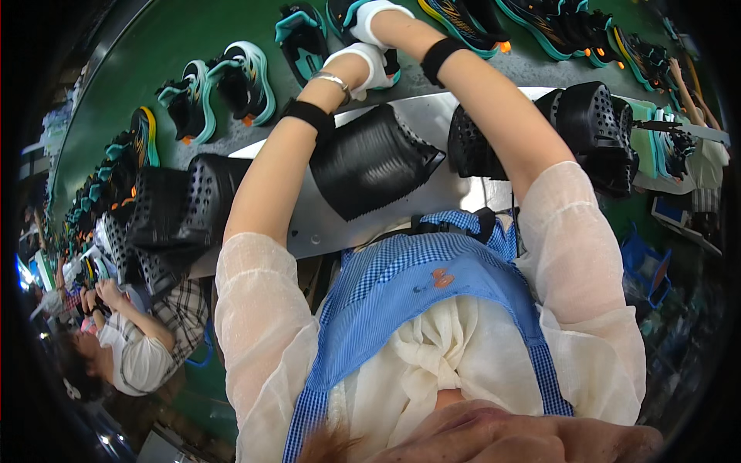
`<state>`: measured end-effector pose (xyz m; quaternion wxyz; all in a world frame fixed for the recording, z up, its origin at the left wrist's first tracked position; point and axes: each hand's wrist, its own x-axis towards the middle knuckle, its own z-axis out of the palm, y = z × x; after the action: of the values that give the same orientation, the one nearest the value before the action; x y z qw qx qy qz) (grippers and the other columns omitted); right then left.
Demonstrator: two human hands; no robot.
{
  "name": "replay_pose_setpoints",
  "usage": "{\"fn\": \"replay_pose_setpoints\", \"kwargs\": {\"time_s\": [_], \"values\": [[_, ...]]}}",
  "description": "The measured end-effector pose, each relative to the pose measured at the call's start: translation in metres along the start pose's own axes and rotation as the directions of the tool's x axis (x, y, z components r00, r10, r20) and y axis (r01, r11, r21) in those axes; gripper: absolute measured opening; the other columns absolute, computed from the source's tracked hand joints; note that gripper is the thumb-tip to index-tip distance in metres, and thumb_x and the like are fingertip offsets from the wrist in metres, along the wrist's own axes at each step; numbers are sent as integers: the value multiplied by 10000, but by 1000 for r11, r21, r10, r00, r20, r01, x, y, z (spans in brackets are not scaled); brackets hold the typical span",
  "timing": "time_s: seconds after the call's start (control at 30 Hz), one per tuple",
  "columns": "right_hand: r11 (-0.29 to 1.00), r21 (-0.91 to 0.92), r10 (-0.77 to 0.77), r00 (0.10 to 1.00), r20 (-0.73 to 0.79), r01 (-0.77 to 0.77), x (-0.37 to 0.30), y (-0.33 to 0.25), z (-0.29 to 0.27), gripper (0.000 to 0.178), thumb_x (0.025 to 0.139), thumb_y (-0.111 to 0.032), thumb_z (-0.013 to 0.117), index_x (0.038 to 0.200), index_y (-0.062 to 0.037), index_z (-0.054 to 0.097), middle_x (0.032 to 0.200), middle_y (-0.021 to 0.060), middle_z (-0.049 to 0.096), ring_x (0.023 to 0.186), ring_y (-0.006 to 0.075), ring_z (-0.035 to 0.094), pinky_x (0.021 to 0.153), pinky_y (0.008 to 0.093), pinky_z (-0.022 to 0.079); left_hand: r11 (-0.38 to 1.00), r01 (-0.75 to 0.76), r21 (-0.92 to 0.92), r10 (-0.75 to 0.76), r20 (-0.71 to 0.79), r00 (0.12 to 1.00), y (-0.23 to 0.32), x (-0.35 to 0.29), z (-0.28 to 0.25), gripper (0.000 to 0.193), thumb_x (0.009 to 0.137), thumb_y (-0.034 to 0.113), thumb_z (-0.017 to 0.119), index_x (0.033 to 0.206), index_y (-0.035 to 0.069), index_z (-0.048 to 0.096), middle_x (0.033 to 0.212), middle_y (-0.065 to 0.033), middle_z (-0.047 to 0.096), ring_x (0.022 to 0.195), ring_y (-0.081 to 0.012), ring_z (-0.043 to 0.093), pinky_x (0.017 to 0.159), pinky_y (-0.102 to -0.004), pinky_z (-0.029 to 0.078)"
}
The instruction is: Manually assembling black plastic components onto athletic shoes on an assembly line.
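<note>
At the far edge of the view, a black sneaker with a teal sole (396, 66) lies under both my hands on the green conveyor belt (139, 81). My left hand (369, 65), in a white glove, closes on its near part, and a metal bracelet and black band circle that arm. My right hand (378, 17), gloved in white too, is on the shoe's farther part. The fingertips are mostly hidden behind the gloves and the shoe. Just left of my hands stands another black and teal sneaker (302, 46).
Between my body and the belt, a metal shelf (309, 231) carries a ribbed black curved piece (374, 162) and perforated black pieces (185, 204) (594, 127). More sneakers (243, 81) line the belt on both sides. A person (135, 347) sits at the left, and another person's arm (687, 92) shows far right.
</note>
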<state>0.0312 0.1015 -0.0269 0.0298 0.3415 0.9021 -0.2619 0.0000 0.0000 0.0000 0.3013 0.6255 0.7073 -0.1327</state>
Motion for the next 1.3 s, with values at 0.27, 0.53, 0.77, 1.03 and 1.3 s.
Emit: {"fn": "replay_pose_setpoints", "kwargs": {"time_s": [0.27,0.53,0.77,1.03,1.3], "values": [[891,-419,-150,985,89,174,-148,-55,-35,260,820,-258,524,967,-115,685,927,132,672,858,313,649,756,409,512,992,-18,-123,-9,-215,977,-36,-29,22,260,764,309,645,839,61,668,729,-124,633,652,-286,598,637,-375,488],[728,-147,-682,685,-257,670,-232,-56,52,198,760,-215,614,918,-96,615,966,102,588,929,286,555,809,384,458,863,-105,-494,-347,-731,588,-25,-158,78,336,798,328,607,1022,78,633,971,-159,609,900,-310,597,794,-383,476],[690,-231,-722,633,-279,686,-236,-61,86,274,716,-211,649,972,-121,612,1067,77,553,1084,280,476,910,405,403,-31,-200,-979,-510,-157,846,-18,-177,166,314,892,326,567,963,20,593,765,-53,619,592,-123,600,498,-239,496],[672,-166,-733,616,-288,722,-234,-58,87,325,744,-162,632,1059,-85,619,1119,88,579,1125,286,475,966,437,390,-420,-365,-831,-387,-200,900,-21,-172,184,223,919,233,534,996,28,578,836,-34,606,684,-111,589,588,-256,512],[666,-92,-726,615,-309,740,-233,-53,86,367,755,-215,631,1084,-55,596,1119,104,570,1116,296,476,962,421,385,378,-295,-877,-794,-471,385,-16,-211,177,184,880,153,562,973,-3,586,792,-24,577,651,-72,519,601,-217,454]]}}
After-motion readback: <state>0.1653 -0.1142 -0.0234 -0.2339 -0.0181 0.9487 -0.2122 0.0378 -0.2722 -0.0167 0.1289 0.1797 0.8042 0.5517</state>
